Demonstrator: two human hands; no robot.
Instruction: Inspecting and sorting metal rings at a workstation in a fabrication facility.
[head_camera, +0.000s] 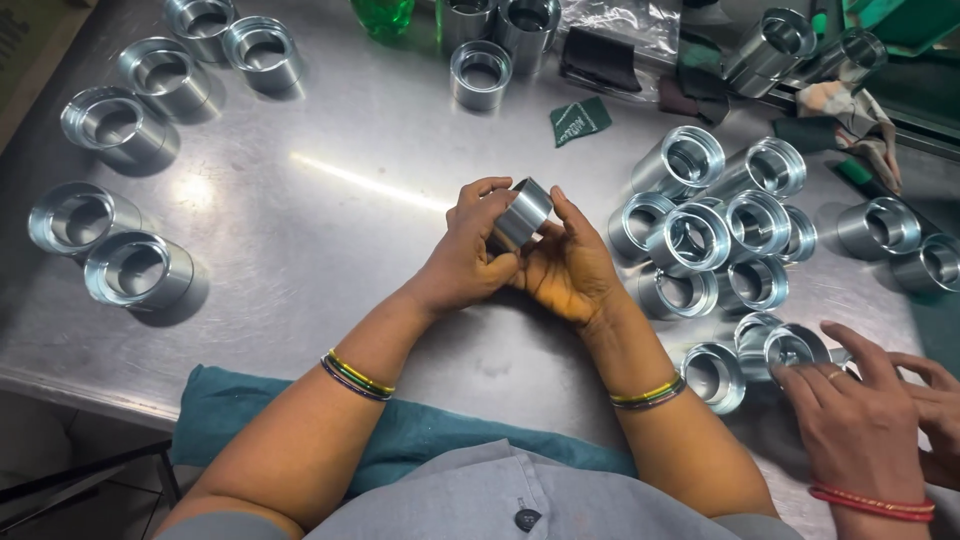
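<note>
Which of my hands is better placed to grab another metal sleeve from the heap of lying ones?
Probably the right hand: the heap of lying sleeves is just beside it, while the left hand is farther off. Both hold a metal sleeve.

You've got a steel table (330, 230) w/ metal rings all over it: five standing at your left (120, 120), a heap lying on their sides at your right (715, 235), two more at the far right edge (900, 240). A green cloth scrap (580, 120) lies near the middle top, a green bottle (383, 15) at the top edge. A teal cloth (400, 435) hangs over the near edge. A co-worker's hand (850, 415) touches a ring (795, 347) at lower right.
</note>
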